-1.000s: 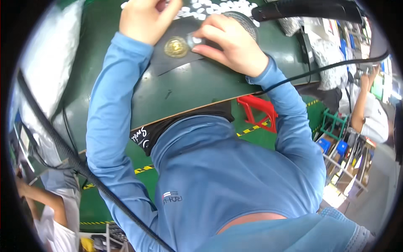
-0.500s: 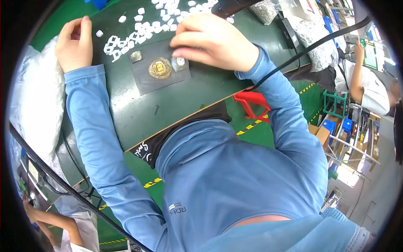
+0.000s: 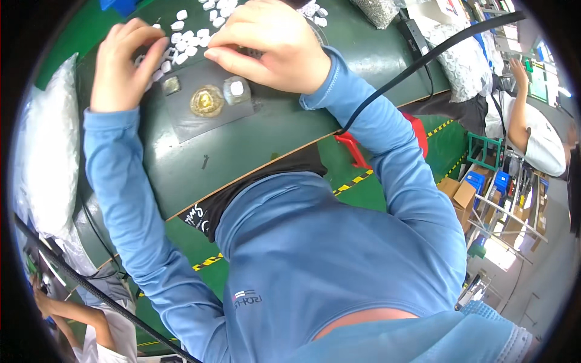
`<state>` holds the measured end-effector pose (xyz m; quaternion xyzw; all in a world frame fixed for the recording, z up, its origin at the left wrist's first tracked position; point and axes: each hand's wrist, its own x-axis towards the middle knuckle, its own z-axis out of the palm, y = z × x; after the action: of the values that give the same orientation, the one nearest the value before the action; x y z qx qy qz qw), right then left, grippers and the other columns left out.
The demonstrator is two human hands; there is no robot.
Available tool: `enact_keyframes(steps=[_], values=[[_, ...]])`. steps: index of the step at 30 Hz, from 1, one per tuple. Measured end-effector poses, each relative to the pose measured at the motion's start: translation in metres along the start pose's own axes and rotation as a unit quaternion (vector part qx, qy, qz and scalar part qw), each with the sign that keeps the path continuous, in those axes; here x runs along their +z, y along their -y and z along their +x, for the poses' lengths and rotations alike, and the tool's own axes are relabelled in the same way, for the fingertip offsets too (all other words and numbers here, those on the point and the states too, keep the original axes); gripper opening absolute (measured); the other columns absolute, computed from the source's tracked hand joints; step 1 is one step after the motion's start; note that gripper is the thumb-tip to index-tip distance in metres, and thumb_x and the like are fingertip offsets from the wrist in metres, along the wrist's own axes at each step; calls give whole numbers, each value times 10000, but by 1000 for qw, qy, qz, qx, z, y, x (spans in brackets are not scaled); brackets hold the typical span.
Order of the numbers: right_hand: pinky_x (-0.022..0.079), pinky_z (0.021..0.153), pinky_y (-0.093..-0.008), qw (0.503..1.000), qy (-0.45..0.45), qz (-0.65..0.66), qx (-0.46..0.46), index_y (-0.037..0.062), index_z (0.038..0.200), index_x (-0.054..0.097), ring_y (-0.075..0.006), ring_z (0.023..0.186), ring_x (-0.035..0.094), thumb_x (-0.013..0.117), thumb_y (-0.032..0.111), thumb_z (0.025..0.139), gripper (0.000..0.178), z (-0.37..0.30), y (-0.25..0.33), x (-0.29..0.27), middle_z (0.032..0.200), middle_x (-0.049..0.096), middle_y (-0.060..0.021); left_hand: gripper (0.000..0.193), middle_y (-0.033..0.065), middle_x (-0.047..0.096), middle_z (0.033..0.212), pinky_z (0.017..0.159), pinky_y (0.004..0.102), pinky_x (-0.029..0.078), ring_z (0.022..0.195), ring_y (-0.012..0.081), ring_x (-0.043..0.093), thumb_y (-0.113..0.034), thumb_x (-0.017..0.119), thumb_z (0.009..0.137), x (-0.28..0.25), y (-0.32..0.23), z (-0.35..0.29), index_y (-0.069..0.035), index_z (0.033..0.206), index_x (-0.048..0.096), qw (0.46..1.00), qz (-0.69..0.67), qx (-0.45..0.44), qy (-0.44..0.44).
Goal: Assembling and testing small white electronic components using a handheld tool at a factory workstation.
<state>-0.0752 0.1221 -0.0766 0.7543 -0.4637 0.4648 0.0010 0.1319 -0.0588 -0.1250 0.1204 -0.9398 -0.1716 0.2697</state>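
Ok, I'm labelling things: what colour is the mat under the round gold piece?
The mat is dark grey, clearest in the head view.

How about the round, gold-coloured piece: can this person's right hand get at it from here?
Probably yes: the right hand is close by, and nothing seems to cover the gold-coloured piece on the dark sheet. The clear block sits just to its right, leaving its top free.

Red stool (image 3: 418, 134); cardbd box (image 3: 465, 197) nr blue bins (image 3: 502, 180).
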Motion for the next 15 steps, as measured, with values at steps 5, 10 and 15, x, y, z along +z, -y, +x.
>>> enact_keyframes(steps=[5, 10, 15], values=[[460, 697, -371, 897, 230, -371, -62, 64, 889, 676, -280, 760, 600, 758, 80, 828, 103, 9, 13, -12, 822, 593, -81, 126, 52, 636, 905, 815, 319, 451, 893, 198, 581, -100, 754, 888, -7, -1, -6, -3, 929, 687, 997, -25, -73, 9], [464, 726, -385, 866, 306, -394, -21, 61, 882, 655, -291, 767, 594, 734, 112, 866, 96, 11, 23, -2, 807, 577, -97, 144, 42, 628, 887, 804, 321, 442, 885, 195, 581, -128, 771, 876, 9, -5, -8, -15, 898, 685, 994, -21, -91, 48], [469, 728, -385, 867, 321, -382, 18, 54, 891, 655, -297, 781, 605, 735, 106, 858, 101, 7, 20, 1, 816, 594, -101, 135, 42, 658, 901, 826, 331, 467, 869, 210, 595, -126, 775, 869, 21, -6, -7, -32, 910, 687, 998, 18, -56, 0]])
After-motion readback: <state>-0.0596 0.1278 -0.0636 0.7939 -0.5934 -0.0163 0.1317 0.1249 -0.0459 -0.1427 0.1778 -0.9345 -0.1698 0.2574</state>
